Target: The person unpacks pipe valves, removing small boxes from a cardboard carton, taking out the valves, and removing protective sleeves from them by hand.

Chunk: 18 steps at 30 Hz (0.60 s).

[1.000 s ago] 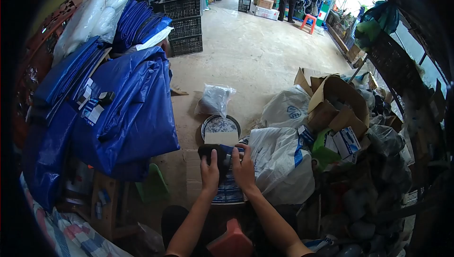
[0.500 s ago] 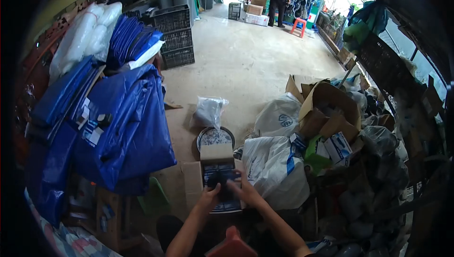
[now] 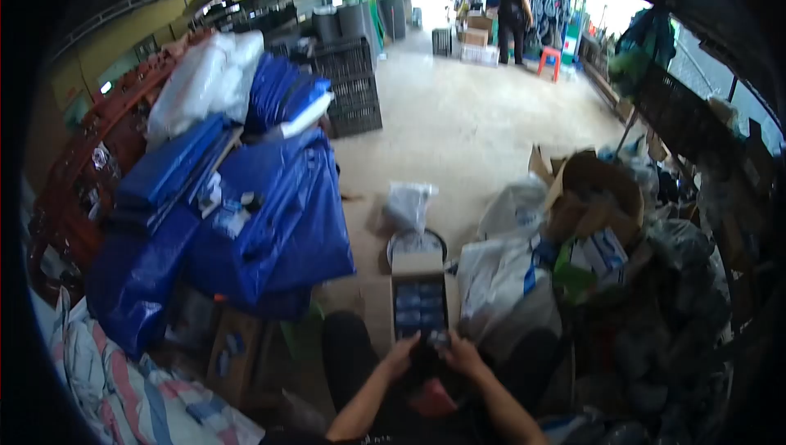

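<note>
An open cardboard box (image 3: 450, 302) stands before me, packed with rows of small dark blue boxes (image 3: 419, 298). At its near edge, my left hand (image 3: 401, 356) is closed on one side of a small dark object (image 3: 427, 350). My right hand (image 3: 463, 356) has its fingers closed on the other side, where a greyish spot shows. Blur hides what kind of object this is. Just behind the carton are a round dark-rimmed tub (image 3: 443, 246) and a clear plastic bag (image 3: 408, 203) with grey contents.
Folded blue tarpaulins (image 3: 270, 232) are heaped at left, near stacked black crates (image 3: 352, 85). White sacks (image 3: 495, 277) and an open carton (image 3: 602, 183) crowd the right. A person (image 3: 512, 15) stands far back beside a red stool (image 3: 549, 62).
My hands have drawn back from over the small blue boxes to the carton's near edge, with the dark object between them. The camera view has turned left and tilted up.
</note>
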Motion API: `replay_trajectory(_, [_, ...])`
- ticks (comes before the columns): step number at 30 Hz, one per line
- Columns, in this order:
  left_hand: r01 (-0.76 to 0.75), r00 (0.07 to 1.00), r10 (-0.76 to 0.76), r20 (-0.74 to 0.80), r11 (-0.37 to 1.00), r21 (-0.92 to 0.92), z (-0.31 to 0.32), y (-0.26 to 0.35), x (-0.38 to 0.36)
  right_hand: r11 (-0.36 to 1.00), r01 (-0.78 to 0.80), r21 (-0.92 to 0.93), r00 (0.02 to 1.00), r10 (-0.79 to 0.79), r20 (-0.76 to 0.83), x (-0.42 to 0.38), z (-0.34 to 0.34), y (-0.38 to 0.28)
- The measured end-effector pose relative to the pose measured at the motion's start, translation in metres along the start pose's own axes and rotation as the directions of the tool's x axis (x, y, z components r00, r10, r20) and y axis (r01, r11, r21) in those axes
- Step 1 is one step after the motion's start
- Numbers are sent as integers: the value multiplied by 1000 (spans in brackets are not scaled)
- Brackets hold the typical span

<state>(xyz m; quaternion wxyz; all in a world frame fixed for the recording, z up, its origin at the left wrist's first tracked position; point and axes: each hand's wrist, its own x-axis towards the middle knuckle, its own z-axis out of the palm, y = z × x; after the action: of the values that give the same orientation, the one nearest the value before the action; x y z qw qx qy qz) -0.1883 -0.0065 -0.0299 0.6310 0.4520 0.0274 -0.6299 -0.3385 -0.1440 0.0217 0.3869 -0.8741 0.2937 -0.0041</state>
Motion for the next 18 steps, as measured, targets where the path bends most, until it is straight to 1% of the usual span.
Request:
replay_trajectory(1, [60,991,-69,116,995,79,-24,-10,4,997,-3,80,1000,2,19,-12,-2,5])
replay_trajectory(2, [48,996,-49,75,999,18,-9,-6,-14,998,-32,49,999,29,45,-16,-6,1])
replay_trajectory(4, [-10,1000,11,-4,993,119,-15,-15,-16,997,-78,-14,993,79,84,-29,-5,-10])
replay_trajectory(5, [-47,998,54,-36,984,171,-17,-15,-13,997,-69,16,994,68,87,-32,-4,-9])
replay_trajectory(7, [-42,999,41,6,983,177,-17,-15,-26,996,-49,74,993,41,108,-38,3,-4])
replay_trajectory(8, [-44,999,41,21,983,177,-18,-15,-32,988,-48,144,993,31,118,-42,7,-2])
replay_trajectory(10, [-120,991,111,74,983,137,-12,-9,-41,958,-34,283,990,-5,139,-38,11,-3])
replay_trajectory(11, [-150,986,141,88,982,110,-9,-10,-48,961,-19,276,998,1,63,-41,9,-12])
replay_trajectory(13, [-185,982,184,33,982,23,-2,-3,-60,965,16,262,998,2,-66,-49,1,-39])
replay_trajectory(14, [-205,979,205,3,978,-21,0,-2,-64,924,120,362,986,-68,-152,-38,17,-22])
replay_trajectory(15, [-216,976,217,3,974,-70,-5,-2,-60,925,223,307,966,-167,-199,-35,18,-23])
replay_trajectory(17, [-225,973,231,18,962,-156,-17,-7,-49,920,187,345,981,-160,-106,-30,20,-17])
replay_trajectory(18, [-225,973,229,14,965,-138,-17,-7,-52,897,247,368,964,-188,-188,-35,15,-30])
